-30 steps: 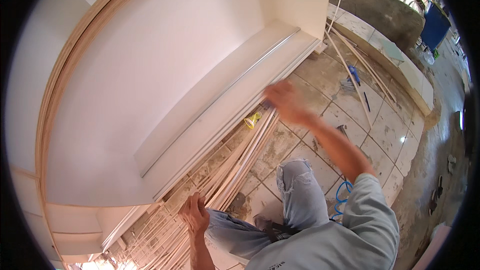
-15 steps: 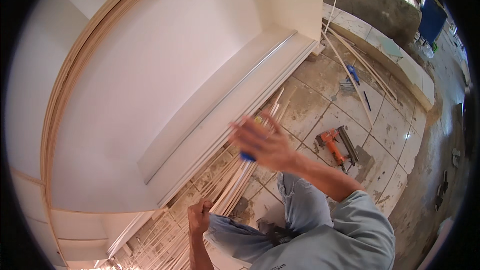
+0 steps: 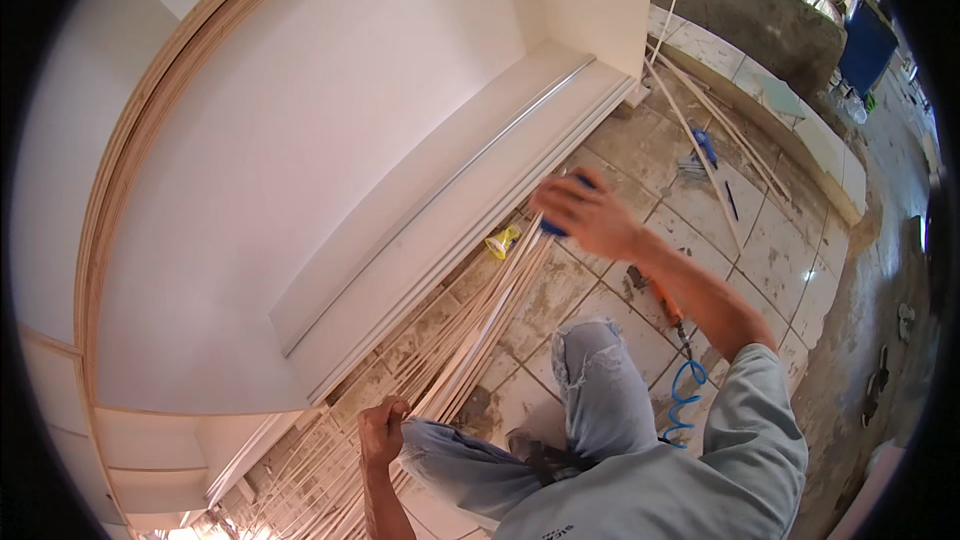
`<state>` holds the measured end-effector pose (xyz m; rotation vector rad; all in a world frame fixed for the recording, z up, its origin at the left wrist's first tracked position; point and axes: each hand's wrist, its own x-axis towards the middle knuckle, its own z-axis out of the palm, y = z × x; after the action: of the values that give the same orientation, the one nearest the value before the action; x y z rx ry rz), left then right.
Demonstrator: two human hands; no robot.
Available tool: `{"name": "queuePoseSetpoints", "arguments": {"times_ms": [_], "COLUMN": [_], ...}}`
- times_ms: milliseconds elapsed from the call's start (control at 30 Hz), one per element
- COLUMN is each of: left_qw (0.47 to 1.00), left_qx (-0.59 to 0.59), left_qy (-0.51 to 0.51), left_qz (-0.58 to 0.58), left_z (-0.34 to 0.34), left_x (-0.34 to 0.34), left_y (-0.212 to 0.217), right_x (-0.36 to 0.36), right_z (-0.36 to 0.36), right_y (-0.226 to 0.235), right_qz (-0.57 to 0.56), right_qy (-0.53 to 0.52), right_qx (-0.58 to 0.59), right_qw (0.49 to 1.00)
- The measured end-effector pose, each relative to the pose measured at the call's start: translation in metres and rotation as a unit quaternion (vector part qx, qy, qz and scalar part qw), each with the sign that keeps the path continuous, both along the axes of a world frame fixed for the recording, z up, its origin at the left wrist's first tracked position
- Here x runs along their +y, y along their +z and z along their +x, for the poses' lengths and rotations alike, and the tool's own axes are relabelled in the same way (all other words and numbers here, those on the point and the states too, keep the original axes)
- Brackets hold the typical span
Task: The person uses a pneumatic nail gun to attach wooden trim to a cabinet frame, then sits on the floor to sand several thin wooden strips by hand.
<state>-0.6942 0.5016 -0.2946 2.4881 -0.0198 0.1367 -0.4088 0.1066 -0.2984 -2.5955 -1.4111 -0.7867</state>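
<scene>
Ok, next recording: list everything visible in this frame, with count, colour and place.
cabinet panel: one, white, standing along the left
wood strips: a bundle, pale, lying on the floor beside the cabinet
yellow object: one, small, by the cabinet base
power tool: one, orange, on the tiles under the right forearm
hose: one, blue, coiled beside the right knee
tiled floor: grey, dirty
left hand: gripping the strips' near end
right hand: raised, holding a small blue object

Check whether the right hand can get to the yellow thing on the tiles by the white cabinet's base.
Probably yes. The right hand, closed around a blue object, hovers just right of the yellow thing; only the ends of the thin wooden strips lie between, flat on the floor.
</scene>
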Motion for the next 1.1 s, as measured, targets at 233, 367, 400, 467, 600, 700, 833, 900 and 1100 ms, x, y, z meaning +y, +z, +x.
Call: {"name": "queuePoseSetpoints", "arguments": {"times_ms": [233,367,400,467,600,700,833,900,1100], "left_qw": [0.999,1.0,1.0,1.0,0.999,0.997,0.984,0.977,0.964], "left_qx": [0.032,-0.001,0.011,0.019,-0.025,0.025,0.118,0.137,0.116], "left_qy": [0.017,0.019,0.015,0.006,-0.03,-0.026,-0.001,0.003,-0.022], "left_qz": [-0.027,0.006,0.0,0.001,-0.007,-0.072,-0.135,-0.165,-0.236], "left_z": [0.016,0.0,0.001,0.008,0.041,0.054,0.045,0.04,0.054], "left_x": [-0.016,-0.001,-0.001,-0.004,-0.025,-0.04,-0.032,-0.027,-0.037], "left_y": [0.01,0.001,0.0,0.002,-0.007,0.004,0.024,0.021,0.0], "right_x": [0.099,0.022,0.021,0.022,0.128,0.163,0.101,0.045,0.095], "right_z": [-0.093,0.009,0.009,0.004,-0.077,-0.125,-0.046,0.009,-0.038], "right_y": [0.009,0.001,0.0,0.008,0.0,-0.009,-0.009,0.0,-0.012], "right_qz": [0.027,0.074,0.067,0.056,0.054,0.031,0.016,0.066,0.174], "right_qy": [0.172,-0.087,-0.076,-0.052,0.104,0.132,0.05,-0.034,0.026], "right_qx": [-0.003,0.113,0.065,-0.034,0.078,-0.041,0.011,0.04,0.093], "right_qw": [0.985,0.987,0.993,0.996,0.99,0.99,0.999,0.996,0.98]}}
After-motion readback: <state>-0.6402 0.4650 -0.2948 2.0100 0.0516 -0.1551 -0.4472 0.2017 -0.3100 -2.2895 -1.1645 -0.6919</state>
